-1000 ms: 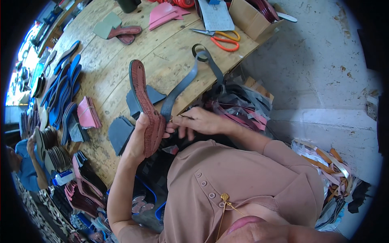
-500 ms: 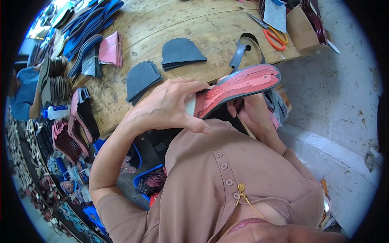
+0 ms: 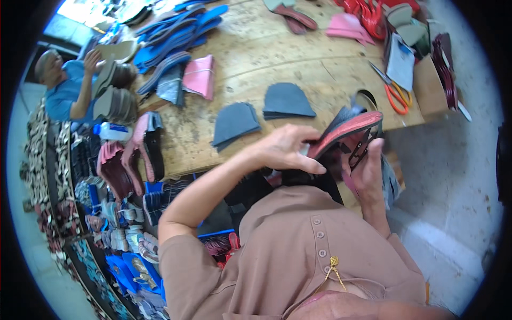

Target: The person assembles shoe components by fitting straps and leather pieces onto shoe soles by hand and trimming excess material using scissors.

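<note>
Your left hand (image 3: pixel 288 149) gripped one end of a sole (image 3: pixel 349 127), its thumb below and its fingers above. The sole was held just off the near edge of the tabletop (image 3: pixel 330 66), tilted so that its far end rose toward the right, with a red face and a dark edge showing. Your right hand (image 3: pixel 368 172) was beneath that far end, thumb pointing up, beside a small dark piece (image 3: pixel 356 156); blur hid whether its fingers had closed on anything. A dark strap (image 3: pixel 366 92) curved up behind the sole.

Beyond your left hand, two stacks of dark grey pieces (image 3: pixel 236 125) lay side by side on the tabletop, apart from each other. Farther left were a tied pink bundle (image 3: pixel 199 78) and a heap of blue soles (image 3: pixel 178 34). To the right, scissors (image 3: pixel 396 100) with orange and yellow handles lay near a cardboard box (image 3: pixel 431 85), and pink pieces (image 3: pixel 348 28) lay farther back beside a red heap (image 3: pixel 368 15). At the left end, a white bottle with a blue cap (image 3: pixel 113 132) stood out near a co-worker (image 3: pixel 72 96) in a blue top.
</note>
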Tool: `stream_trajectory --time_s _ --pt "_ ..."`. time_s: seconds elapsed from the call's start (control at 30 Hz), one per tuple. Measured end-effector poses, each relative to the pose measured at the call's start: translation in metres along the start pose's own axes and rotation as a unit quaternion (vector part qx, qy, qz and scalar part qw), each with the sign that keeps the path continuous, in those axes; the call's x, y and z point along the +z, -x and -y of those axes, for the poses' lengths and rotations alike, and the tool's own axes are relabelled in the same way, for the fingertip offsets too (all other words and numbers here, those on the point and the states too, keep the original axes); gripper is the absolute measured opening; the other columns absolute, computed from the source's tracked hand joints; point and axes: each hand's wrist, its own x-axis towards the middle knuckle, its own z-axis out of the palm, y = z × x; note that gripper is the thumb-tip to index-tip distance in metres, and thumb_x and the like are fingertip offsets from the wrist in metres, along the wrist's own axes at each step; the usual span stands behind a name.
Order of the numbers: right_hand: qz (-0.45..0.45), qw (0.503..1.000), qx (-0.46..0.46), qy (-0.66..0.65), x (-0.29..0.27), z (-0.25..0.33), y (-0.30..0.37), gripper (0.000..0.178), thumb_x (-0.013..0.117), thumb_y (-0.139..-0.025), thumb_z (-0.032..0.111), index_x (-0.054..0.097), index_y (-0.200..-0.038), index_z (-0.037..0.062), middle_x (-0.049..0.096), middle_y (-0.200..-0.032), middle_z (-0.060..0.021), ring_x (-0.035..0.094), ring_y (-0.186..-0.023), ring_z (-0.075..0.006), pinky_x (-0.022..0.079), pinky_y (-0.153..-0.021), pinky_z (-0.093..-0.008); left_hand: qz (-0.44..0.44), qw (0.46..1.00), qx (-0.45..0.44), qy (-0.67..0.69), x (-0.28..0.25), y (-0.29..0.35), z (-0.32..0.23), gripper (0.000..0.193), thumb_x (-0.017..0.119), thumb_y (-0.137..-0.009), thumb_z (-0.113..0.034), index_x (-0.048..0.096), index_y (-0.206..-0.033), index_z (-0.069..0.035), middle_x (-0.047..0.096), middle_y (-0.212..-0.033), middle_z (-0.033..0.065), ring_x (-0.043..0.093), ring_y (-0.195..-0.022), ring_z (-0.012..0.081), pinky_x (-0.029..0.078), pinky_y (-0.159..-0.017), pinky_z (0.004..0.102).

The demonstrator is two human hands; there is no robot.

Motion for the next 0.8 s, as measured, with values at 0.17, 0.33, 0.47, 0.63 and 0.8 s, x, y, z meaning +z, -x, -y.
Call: stream_trajectory --time_s 0.17,0.33,0.47,0.63,0.8 --pt "-0.048 0.988 -0.041 0.138 -0.004 -0.019 -0.027 0.031 0.068 -0.087 0.037 0.057 -0.091 0.0082 0.049 -0.071 0.0044 0.041 -0.046 -0.0033 0.033 -0.042 -0.0171 -0.072 0.994 -0.074 0.042 0.013 0.007 -0.002 0.065 0.081 -0.069 -0.043 0.061 -0.109 0.004 0.062 -0.1 0.013 0.058 -0.096 0.0218 0.046 -0.086 0.035" --pt "0.052 0.985 -0.113 0.121 0.003 -0.033 -0.027 0.037 0.065 -0.09 0.027 0.055 -0.114 0.0009 0.059 -0.096 -0.0046 0.06 -0.082 -0.0123 0.044 -0.06 -0.0197 -0.124 0.936 -0.118 0.308 0.026 -0.01 -0.006 0.053 0.084 -0.07 -0.014 0.056 -0.112 0.003 0.063 -0.103 0.0048 0.058 -0.094 0.01 0.046 -0.085 0.0228" --pt "0.22 0.969 0.111 0.009 -0.008 -0.037 -0.038 0.092 0.032 -0.087 0.074 0.046 -0.131 -0.0053 0.056 -0.128 -0.0201 0.058 -0.113 -0.0244 0.046 -0.1 -0.0354 -0.146 0.929 -0.094 0.327 0.028 -0.001 -0.011 0.047 0.08 -0.072 -0.013 0.056 -0.109 0.003 0.062 -0.097 0.0049 0.06 -0.086 0.0112 0.048 -0.084 0.0264" --pt "0.155 0.965 0.202 -0.058 -0.019 -0.012 -0.06 0.077 0.043 -0.09 0.065 0.056 -0.117 -0.006 0.065 -0.109 -0.019 0.066 -0.096 -0.026 0.057 -0.08 -0.0387 -0.095 0.934 -0.051 0.34 0.044 0.004 -0.005 0.052 0.082 -0.069 -0.014 0.058 -0.112 0.001 0.06 -0.1 0.004 0.057 -0.094 0.0124 0.047 -0.087 0.0266" --pt "0.033 0.968 -0.004 0.249 -0.047 -0.03 -0.066 0.026 0.065 -0.089 0.027 0.057 -0.071 0.0101 0.051 -0.056 0.0037 0.043 -0.041 -0.0043 0.03 -0.038 -0.0202 -0.063 0.907 -0.084 0.407 0.05 0.005 -0.013 0.06 0.082 -0.065 -0.014 0.058 -0.118 -0.001 0.06 -0.099 0.0024 0.057 -0.094 0.0112 0.047 -0.087 0.0264"
